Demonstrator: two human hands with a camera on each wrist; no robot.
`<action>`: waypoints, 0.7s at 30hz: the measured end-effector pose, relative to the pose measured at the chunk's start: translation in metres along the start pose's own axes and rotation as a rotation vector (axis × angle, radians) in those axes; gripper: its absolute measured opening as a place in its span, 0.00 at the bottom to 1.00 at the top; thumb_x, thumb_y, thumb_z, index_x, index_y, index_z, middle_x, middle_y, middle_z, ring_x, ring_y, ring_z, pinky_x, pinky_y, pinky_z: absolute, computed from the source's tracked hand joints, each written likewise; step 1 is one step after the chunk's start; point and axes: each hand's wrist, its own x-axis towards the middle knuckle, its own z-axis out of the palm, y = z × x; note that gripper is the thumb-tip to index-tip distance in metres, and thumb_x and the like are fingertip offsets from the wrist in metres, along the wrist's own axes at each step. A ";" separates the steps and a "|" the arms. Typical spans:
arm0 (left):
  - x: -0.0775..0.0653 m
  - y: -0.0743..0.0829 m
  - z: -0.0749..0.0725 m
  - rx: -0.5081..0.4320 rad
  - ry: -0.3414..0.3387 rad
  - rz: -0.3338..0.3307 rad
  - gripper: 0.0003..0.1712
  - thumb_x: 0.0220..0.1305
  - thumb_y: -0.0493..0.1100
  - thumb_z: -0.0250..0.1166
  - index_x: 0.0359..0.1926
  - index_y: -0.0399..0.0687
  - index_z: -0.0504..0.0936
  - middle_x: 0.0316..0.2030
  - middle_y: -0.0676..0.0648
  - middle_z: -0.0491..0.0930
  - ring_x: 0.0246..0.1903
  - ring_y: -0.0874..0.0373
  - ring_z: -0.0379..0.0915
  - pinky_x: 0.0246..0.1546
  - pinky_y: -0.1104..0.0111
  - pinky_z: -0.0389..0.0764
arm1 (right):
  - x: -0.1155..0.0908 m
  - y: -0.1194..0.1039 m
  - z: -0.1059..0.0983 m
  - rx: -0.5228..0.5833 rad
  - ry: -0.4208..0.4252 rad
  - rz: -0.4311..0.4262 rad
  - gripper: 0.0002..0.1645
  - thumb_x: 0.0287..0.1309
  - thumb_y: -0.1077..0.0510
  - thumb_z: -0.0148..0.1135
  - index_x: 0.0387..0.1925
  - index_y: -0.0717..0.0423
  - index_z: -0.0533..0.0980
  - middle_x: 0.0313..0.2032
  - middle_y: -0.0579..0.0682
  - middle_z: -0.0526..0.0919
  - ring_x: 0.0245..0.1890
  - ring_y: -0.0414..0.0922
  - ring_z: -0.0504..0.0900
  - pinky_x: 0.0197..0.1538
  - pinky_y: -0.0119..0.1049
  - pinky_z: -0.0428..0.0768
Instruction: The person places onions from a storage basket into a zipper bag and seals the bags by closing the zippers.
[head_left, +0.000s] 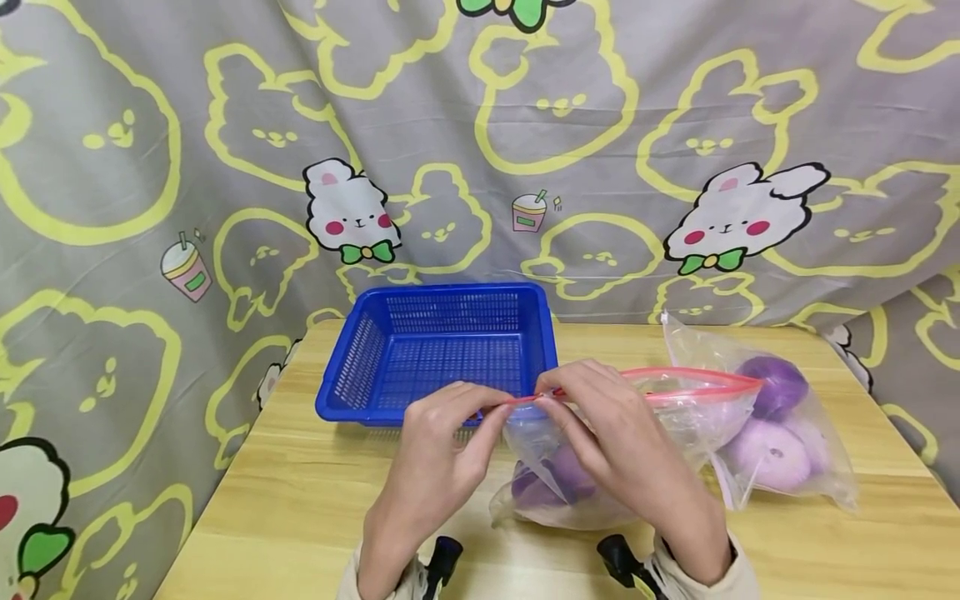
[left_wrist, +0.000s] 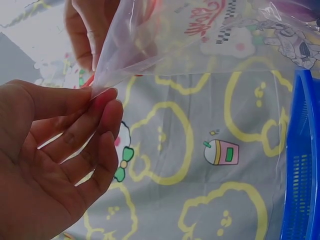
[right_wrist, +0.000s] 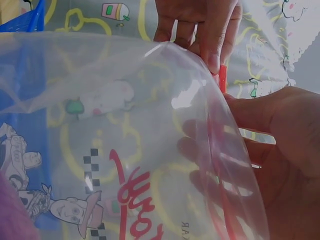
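Observation:
A clear zip bag [head_left: 540, 500] with a red closure strip [head_left: 690, 387] lies at the front of the table, purple round things inside it. My left hand [head_left: 450, 442] pinches the left end of the strip between thumb and forefinger. Close beside it, my right hand [head_left: 615, 425] pinches the same strip a little further right. To the right of that hand the bag's mouth gapes. In the left wrist view the bag's corner [left_wrist: 107, 82] sits between thumb and fingertips. Printed cartoon figures and red lettering [right_wrist: 137, 200] show on the bag in the right wrist view.
A blue plastic basket [head_left: 442, 375] stands behind the hands, left of the bag. To the right lies a second clear bag [head_left: 832, 467] holding a dark purple ball [head_left: 776, 385] and a pale purple ring-like piece [head_left: 772, 454]. A patterned curtain [head_left: 420, 125] hangs behind the wooden table [head_left: 262, 517].

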 end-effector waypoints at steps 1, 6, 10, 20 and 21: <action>0.000 0.000 0.000 -0.001 0.004 0.005 0.04 0.65 0.34 0.67 0.35 0.45 0.88 0.31 0.53 0.86 0.31 0.66 0.80 0.35 0.76 0.79 | 0.000 0.001 0.000 -0.002 0.001 0.000 0.05 0.66 0.62 0.61 0.43 0.52 0.78 0.39 0.40 0.82 0.41 0.37 0.77 0.46 0.31 0.74; 0.001 0.000 0.001 0.000 0.011 0.005 0.04 0.65 0.34 0.67 0.35 0.45 0.87 0.31 0.54 0.86 0.31 0.67 0.80 0.35 0.76 0.79 | -0.001 0.003 -0.002 -0.011 0.009 0.001 0.05 0.67 0.62 0.61 0.43 0.51 0.79 0.39 0.40 0.82 0.40 0.36 0.76 0.45 0.32 0.74; 0.001 -0.001 0.000 -0.007 0.017 -0.002 0.04 0.65 0.35 0.67 0.35 0.45 0.87 0.31 0.54 0.85 0.31 0.67 0.79 0.34 0.74 0.80 | -0.002 0.005 -0.003 -0.020 0.017 0.005 0.06 0.65 0.63 0.62 0.43 0.52 0.79 0.39 0.40 0.82 0.40 0.37 0.77 0.45 0.32 0.74; 0.001 -0.002 -0.001 -0.005 0.029 0.011 0.04 0.65 0.34 0.67 0.36 0.44 0.87 0.31 0.53 0.86 0.30 0.66 0.79 0.33 0.75 0.80 | -0.004 0.010 -0.006 -0.026 0.020 0.002 0.06 0.65 0.63 0.62 0.42 0.52 0.79 0.38 0.40 0.82 0.39 0.38 0.76 0.44 0.31 0.74; 0.002 -0.002 -0.001 -0.007 0.030 0.014 0.04 0.65 0.34 0.67 0.36 0.44 0.87 0.31 0.53 0.86 0.30 0.66 0.79 0.34 0.76 0.80 | -0.004 0.011 -0.006 -0.022 0.022 -0.002 0.05 0.66 0.63 0.61 0.42 0.53 0.79 0.38 0.41 0.82 0.39 0.38 0.76 0.44 0.31 0.73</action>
